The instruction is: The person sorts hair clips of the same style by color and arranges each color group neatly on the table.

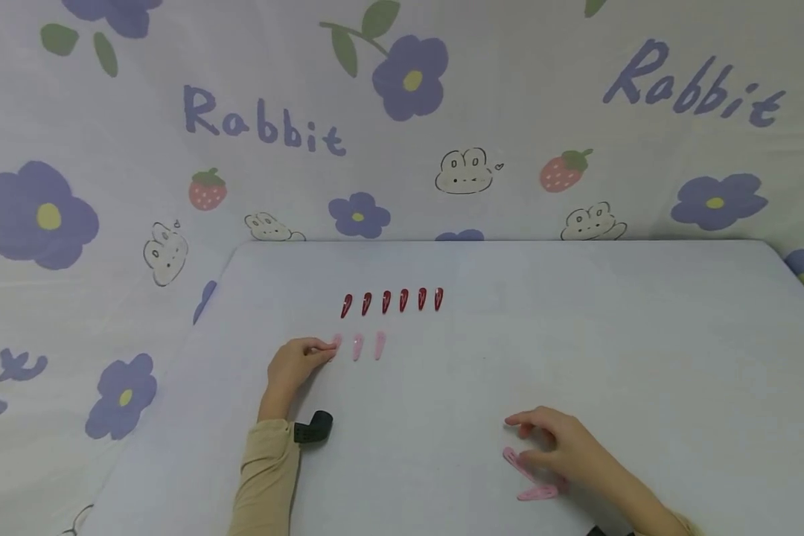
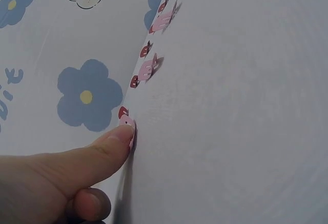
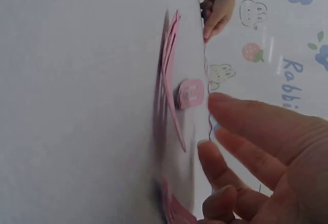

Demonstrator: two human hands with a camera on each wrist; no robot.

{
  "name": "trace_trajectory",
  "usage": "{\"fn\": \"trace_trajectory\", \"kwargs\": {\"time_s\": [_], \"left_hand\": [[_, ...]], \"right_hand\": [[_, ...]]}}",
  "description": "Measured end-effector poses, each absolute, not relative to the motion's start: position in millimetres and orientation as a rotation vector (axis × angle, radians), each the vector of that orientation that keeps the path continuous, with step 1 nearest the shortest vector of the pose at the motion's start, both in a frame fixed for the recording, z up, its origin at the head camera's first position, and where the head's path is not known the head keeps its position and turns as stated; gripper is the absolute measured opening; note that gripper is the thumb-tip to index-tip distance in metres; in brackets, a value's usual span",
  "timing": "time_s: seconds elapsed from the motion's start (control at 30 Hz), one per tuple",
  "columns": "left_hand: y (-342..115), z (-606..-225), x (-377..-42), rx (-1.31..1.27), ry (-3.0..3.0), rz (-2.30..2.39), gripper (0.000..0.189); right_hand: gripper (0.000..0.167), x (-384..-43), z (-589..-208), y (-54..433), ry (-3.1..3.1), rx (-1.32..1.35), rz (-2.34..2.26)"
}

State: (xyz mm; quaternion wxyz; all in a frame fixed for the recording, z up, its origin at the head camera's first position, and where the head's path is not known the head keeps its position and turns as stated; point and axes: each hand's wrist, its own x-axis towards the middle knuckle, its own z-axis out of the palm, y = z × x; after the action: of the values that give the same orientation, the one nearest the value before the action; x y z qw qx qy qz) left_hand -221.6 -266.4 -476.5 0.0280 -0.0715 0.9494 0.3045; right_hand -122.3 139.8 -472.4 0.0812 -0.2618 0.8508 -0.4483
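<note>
At the left end of a row of three pink snap hair clips, my left hand [image 1: 298,369] pinches one pink clip [image 2: 126,124] between thumb and finger, low at the tabletop. The other two pink clips, a middle one [image 1: 358,347] and a right one [image 1: 380,345], lie to its right. My right hand [image 1: 569,450] hovers above loose pink clips near the front, its fingers parted and lightly bent, nothing between them. In the right wrist view, a long pink clip [image 3: 170,55] and a rounded clip end [image 3: 192,93] appear beyond the fingertips; another pink clip [image 3: 175,206] is partly hidden.
Several dark red snap clips [image 1: 404,300] form a row behind the pink ones on the white table [image 1: 643,335]. A printed cloth [image 1: 402,164] with flowers and rabbits hangs behind. My left wrist carries a black camera mount [image 1: 315,427].
</note>
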Motion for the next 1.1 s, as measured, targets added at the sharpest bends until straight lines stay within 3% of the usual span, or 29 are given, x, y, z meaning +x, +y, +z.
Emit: {"fn": "trace_trajectory", "kwargs": {"time_s": [0.63, 0.87, 1.1], "left_hand": [[-266, -476, -222, -0.242, 2.924, 0.956, 0.025], [-266, -477, -221, -0.253, 2.916, 0.944, 0.026], [-267, -477, -221, -0.237, 2.923, 0.940, 0.026]], "right_hand": [[0.026, -119, -481, 138, 2.629, -0.865, -1.195], [0.013, -117, -480, 137, 2.633, -0.904, -1.230], [0.017, -118, -480, 136, 2.664, -0.945, -1.218]]}}
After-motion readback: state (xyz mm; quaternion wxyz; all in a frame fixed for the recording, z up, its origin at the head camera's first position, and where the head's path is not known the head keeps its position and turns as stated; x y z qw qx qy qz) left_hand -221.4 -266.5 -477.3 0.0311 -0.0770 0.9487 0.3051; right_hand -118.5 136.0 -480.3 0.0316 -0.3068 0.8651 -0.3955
